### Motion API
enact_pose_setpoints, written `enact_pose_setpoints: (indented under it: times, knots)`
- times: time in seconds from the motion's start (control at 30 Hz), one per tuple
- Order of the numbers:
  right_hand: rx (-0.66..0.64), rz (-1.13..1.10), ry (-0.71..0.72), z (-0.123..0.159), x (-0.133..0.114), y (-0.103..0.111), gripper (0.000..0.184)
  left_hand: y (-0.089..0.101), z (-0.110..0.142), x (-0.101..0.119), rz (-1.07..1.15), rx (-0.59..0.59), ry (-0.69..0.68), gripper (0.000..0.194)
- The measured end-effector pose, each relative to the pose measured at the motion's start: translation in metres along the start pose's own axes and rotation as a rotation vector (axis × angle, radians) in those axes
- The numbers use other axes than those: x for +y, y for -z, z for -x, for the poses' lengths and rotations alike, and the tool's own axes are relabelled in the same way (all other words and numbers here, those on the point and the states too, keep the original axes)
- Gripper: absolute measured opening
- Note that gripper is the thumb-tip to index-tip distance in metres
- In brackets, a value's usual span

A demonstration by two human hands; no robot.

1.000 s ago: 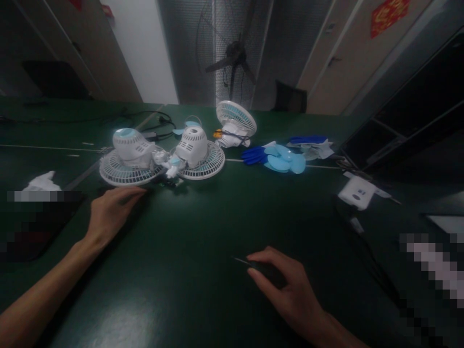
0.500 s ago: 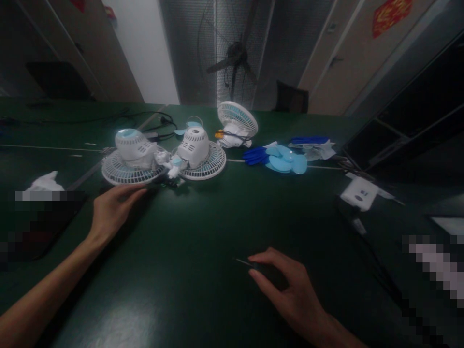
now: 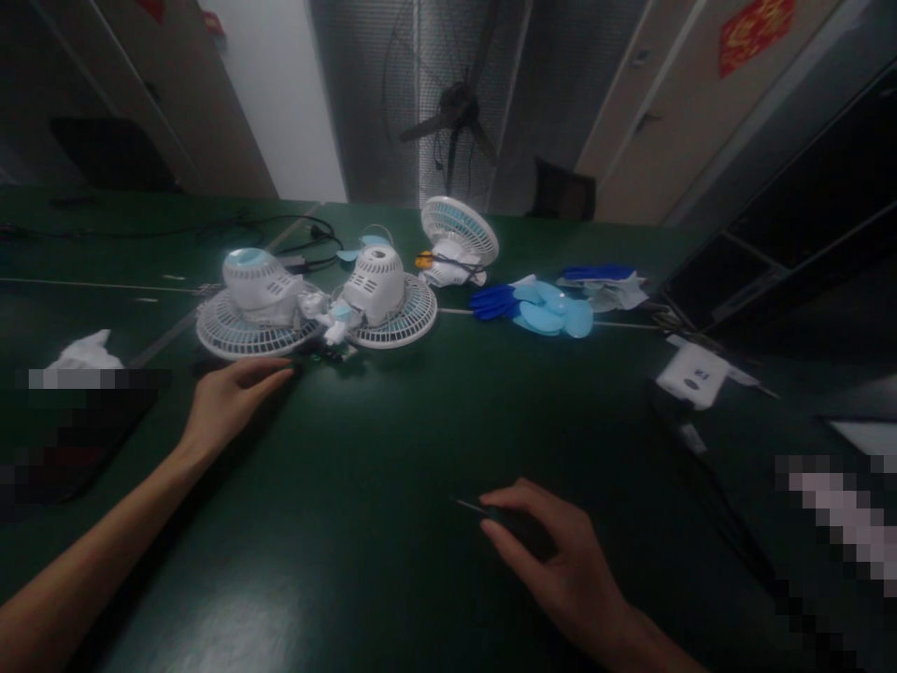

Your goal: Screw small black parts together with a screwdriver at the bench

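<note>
My right hand (image 3: 571, 561) is closed around the dark handle of a screwdriver (image 3: 522, 531), whose thin shaft points left over the table. My left hand (image 3: 228, 397) is low over the table, just in front of the left fan head (image 3: 256, 308). Its thumb and forefinger tips are close together; what may be between them is too dark to make out. Small dark parts (image 3: 329, 355) lie just right of those fingertips. Another fan head (image 3: 378, 294) lies grille-down beside the first, with white joint pieces between them.
Behind stands a third small fan (image 3: 459, 243). Light-blue fan blades (image 3: 553, 310) and blue gloves (image 3: 494, 301) lie right of centre on the green table (image 3: 392, 430). A white box-like part (image 3: 693, 374) sits at right, a crumpled white piece (image 3: 88, 350) at left.
My left hand has shifted slightly right, towards the small dark parts. My right hand with the screwdriver stays practically in place.
</note>
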State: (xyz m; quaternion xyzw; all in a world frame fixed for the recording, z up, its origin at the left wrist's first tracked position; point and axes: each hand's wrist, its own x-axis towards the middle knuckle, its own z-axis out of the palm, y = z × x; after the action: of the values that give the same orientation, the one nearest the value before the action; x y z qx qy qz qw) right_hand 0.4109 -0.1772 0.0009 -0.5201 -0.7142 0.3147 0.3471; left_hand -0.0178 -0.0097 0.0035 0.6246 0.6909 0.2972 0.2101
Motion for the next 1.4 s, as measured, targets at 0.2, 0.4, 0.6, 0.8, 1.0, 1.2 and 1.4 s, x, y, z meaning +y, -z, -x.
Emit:
enact_pose_setpoints:
  times: [0.2,0.4,0.6,0.8,1.0,1.2,1.4]
  knots:
    - [-0.007,0.002,0.009,-0.001,-0.001,0.001,0.014,0.001,0.001,0.007,-0.027,-0.03,0.042,0.059]
    - [-0.019,0.005,0.01,-0.003,-0.003,0.002,0.014,-0.001,0.006,0.019,-0.036,-0.154,-0.043,0.058]
    - [-0.04,0.052,0.044,-0.005,-0.006,0.0,0.014,-0.065,0.077,0.086,0.125,-0.576,-0.457,0.023]
    - [-0.078,0.138,0.082,0.002,-0.006,-0.004,0.017,-0.098,0.124,0.113,0.236,-0.673,-0.58,0.019]
    - [-0.102,0.157,0.069,0.001,-0.003,-0.005,0.018,-0.093,0.12,0.11,0.232,-0.684,-0.593,0.019]
    - [-0.111,0.178,0.077,0.002,-0.002,-0.007,0.019,-0.096,0.121,0.111,0.237,-0.698,-0.633,0.016]
    - [-0.142,0.174,0.052,0.002,-0.003,-0.008,0.016,-0.093,0.119,0.111,0.264,-0.722,-0.639,0.016]
